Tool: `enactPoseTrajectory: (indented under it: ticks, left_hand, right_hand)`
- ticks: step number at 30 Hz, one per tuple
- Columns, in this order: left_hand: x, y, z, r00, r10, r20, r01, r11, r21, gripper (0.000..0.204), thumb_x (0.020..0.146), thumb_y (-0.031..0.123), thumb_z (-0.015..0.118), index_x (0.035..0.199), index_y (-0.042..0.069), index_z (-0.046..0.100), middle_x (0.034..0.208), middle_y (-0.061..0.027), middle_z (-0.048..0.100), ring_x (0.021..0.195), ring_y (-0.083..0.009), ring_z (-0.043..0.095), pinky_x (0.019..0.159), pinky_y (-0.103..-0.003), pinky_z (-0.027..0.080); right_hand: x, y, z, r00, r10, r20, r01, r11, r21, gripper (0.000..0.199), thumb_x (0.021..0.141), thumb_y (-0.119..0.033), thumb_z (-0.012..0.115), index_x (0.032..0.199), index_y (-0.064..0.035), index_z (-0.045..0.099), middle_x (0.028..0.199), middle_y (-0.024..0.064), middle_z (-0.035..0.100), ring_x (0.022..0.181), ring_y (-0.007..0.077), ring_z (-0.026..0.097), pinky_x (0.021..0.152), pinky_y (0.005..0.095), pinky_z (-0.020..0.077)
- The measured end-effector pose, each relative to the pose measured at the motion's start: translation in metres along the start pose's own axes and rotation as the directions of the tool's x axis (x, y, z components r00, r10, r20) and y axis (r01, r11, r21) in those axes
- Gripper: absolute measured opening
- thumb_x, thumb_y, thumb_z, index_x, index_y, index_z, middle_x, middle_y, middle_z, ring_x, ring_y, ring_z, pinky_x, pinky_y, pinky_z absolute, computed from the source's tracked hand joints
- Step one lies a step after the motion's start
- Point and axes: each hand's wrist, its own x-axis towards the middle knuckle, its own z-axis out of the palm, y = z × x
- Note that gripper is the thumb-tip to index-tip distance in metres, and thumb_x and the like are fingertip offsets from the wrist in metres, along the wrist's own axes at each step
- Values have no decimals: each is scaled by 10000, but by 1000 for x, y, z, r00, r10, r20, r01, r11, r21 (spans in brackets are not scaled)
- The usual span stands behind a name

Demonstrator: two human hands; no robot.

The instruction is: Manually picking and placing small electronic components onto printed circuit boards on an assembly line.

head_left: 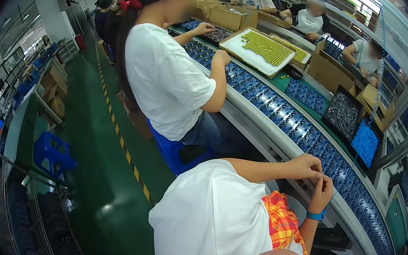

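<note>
My left hand (pixel 305 167) and my right hand (pixel 323 192) meet in front of my body, at the near edge of the conveyor. The fingers of both are pinched together, tip to tip. Whatever they hold, if anything, is too small to make out. A blue band (pixel 316 215) circles my right wrist. Just beyond my hands runs the conveyor (pixel 291 117), covered with rows of blue fixtures. Across it stand a black bin of small silvery metal parts (pixel 342 114) and a black bin of small bright blue parts (pixel 365 143).
A co-worker in a white shirt (pixel 165 76) sits to my left on a blue stool (pixel 172 156), hands over the line. A white tray (pixel 236 47) with yellow pieces lies across the conveyor. Cardboard boxes (pixel 327 70) stand behind it; several people work on the far side.
</note>
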Motion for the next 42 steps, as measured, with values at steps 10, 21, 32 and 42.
enactPoseTrajectory:
  ticks: [10, 21, 32, 42]
  left_hand:
    - [24, -8, 0, 988, 41, 147, -54, 995, 88, 188, 839, 173, 742, 930, 10, 711, 811, -98, 721, 766, -180, 694, 669, -327, 539]
    - [38, -10, -3, 971, -2, 241, -19, 996, 84, 166, 860, 164, 719, 963, 33, 713, 858, -107, 726, 807, -216, 700, 718, -357, 533]
    - [43, -25, -7, 969, -63, 239, 56, 998, 36, 172, 874, 184, 735, 976, 47, 715, 894, -104, 718, 852, -232, 689, 758, -344, 542]
    - [44, -16, -4, 972, 36, 233, -50, 997, 54, 102, 879, 107, 729, 964, 53, 711, 939, -99, 696, 916, -290, 638, 813, -393, 504]
  right_hand:
    - [10, -3, -20, 997, 47, 58, -37, 986, -161, 96, 968, -73, 605, 934, 15, 625, 856, 63, 603, 739, 133, 564, 675, 274, 468]
    - [18, -6, -28, 996, 67, 62, -53, 978, -200, 87, 949, -73, 630, 927, 3, 667, 828, 53, 600, 720, 118, 549, 657, 269, 447]
    - [29, -11, -24, 987, 152, 60, -133, 962, -239, 74, 853, -10, 696, 921, 13, 674, 869, 108, 651, 732, 190, 625, 639, 309, 492]
    - [17, -10, -16, 999, 14, -51, -32, 927, -373, 191, 727, 44, 738, 894, -27, 678, 851, 115, 664, 746, 307, 630, 646, 394, 499]
